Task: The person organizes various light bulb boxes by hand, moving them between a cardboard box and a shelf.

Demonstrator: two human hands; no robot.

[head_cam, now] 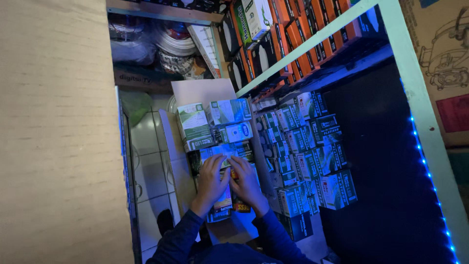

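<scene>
Both my hands reach into an open cardboard carton [172, 142] packed with small product boxes. My left hand [212, 178] lies on a pale green-and-white box [220, 150] in the middle of the carton, fingers curled over its edge. My right hand [245, 181] presses beside it on the neighbouring boxes, touching an orange-and-dark box [240, 205]. More small white and green boxes [215, 120] fill the far end of the carton. Dark blue sleeves cover both my arms. Whether either hand actually grips a box is unclear.
A shelf unit [312, 41] to the right holds rows of small white-and-green boxes [312, 156] below and orange-and-black boxes [293, 34] above. A blue light strip [430, 176] runs along its frame. A beige wall [58, 132] fills the left; tiled floor [146, 166] lies beside the carton.
</scene>
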